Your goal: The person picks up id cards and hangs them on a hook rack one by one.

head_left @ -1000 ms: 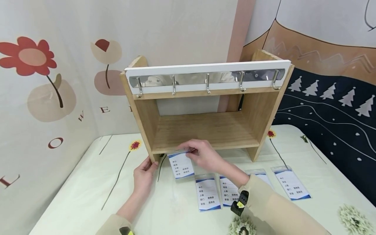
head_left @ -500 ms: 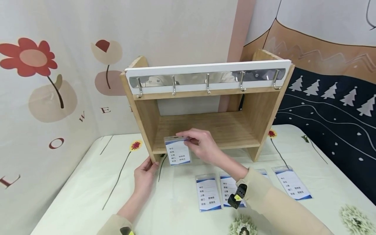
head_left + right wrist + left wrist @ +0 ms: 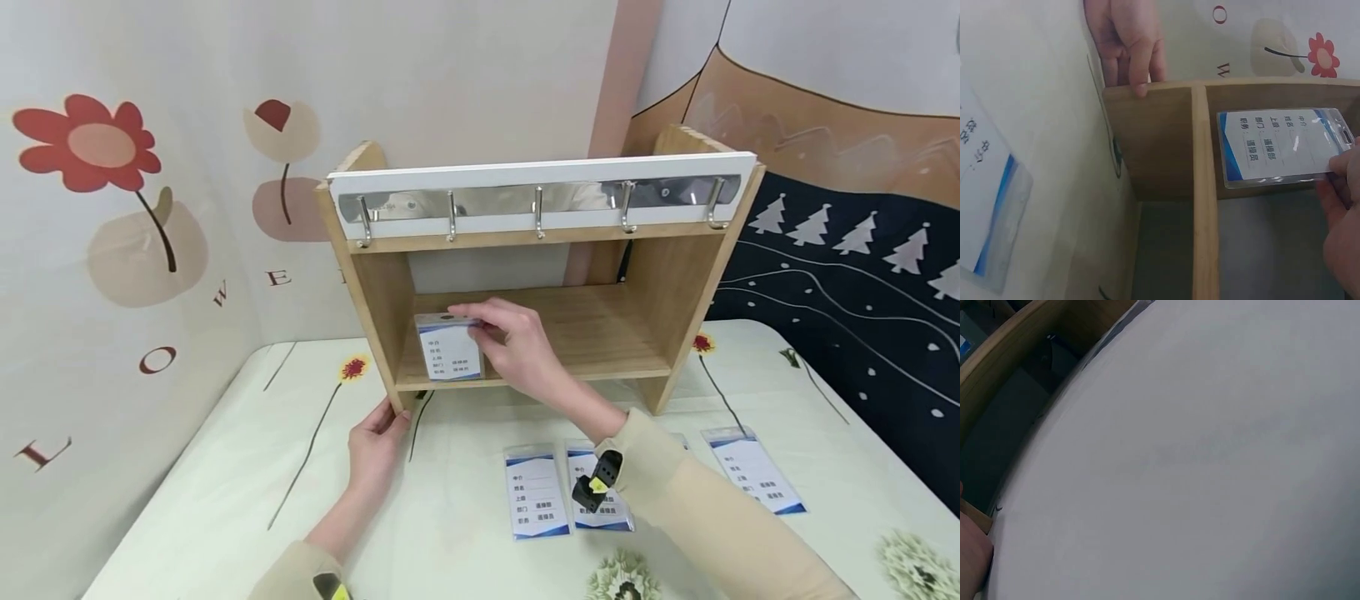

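My right hand (image 3: 517, 346) pinches a clear-sleeved badge card (image 3: 452, 350) by its upper right edge, thumb in front. The card, white with blue corners and printed lines, hangs upright before the left part of the wooden rack's lower shelf (image 3: 585, 342). In the right wrist view the badge card (image 3: 1282, 147) overlaps the space above the shelf board, near the side panel. My left hand (image 3: 377, 446) grips the foot of the rack's left side panel (image 3: 375, 317), thumb on the front edge. Only a bit of the left hand (image 3: 972, 556) shows in the left wrist view.
Several more badge cards lie on the pale flowered tablecloth, among them one badge card (image 3: 536, 492) in front of the rack and another badge card (image 3: 756, 471) at the right. A white rail (image 3: 540, 171) with several metal hooks (image 3: 538, 212) runs across the rack's top front.
My right hand has lifted the badge card from below the shelf's front edge up to the shelf opening. The left hand keeps its grip on the panel.
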Available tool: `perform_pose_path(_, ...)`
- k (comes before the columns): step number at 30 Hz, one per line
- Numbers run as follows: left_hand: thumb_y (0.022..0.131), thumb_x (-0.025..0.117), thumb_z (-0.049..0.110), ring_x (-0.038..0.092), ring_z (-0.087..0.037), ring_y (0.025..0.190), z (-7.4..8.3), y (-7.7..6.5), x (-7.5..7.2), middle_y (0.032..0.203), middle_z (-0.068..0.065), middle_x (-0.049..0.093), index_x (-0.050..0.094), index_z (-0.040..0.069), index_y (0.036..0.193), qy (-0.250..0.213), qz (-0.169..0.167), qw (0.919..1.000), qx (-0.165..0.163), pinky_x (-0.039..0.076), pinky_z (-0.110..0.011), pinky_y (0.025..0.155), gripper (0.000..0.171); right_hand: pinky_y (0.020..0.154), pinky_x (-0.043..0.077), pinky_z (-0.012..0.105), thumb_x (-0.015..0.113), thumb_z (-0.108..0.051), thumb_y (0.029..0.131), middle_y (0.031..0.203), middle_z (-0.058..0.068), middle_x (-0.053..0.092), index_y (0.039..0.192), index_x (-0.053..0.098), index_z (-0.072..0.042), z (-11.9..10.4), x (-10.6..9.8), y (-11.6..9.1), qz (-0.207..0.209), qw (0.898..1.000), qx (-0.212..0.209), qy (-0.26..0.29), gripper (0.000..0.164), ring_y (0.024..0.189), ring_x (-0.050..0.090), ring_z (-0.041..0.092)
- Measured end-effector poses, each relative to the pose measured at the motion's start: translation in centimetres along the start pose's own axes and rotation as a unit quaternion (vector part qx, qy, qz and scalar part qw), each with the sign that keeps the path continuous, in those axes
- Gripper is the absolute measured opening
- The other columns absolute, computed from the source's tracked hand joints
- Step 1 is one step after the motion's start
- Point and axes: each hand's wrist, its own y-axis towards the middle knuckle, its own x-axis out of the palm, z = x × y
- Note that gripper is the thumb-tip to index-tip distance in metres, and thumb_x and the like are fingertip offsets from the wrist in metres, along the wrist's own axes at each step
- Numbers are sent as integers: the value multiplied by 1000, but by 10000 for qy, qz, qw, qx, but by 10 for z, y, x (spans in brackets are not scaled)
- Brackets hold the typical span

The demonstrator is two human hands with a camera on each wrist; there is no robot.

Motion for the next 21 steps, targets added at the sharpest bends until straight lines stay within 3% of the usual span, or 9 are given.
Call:
perform_pose_path(5,97,63,1,59,-37,126,0,-2,3,139,-26,57,51,-5,145,81,110,9999,102,51,-13,90,50,71,55,24,66,17,90,102,10,74,119,74,0,-2,1,10,303,9991,-296,7,35,83,63,18)
perform_pose_path(12,99,62,0,59,-36,125,2,-1,0,140,-25,57,51,-4,146,166,90,9998,60,50,-10,87,49,59,41,24,64,15,92,96,11,72,120,73,1,-7,10,24,577,9956,-733,110,33,74,53,16)
perform_pose_path(21,100,61,0,59,-34,125,4,-1,3,140,-24,58,51,-2,147,126,-11,9999,-6,49,-7,85,48,59,39,25,66,12,93,96,12,71,122,71,4,-16,16,36,930,9905,-1002,169,30,76,54,17)
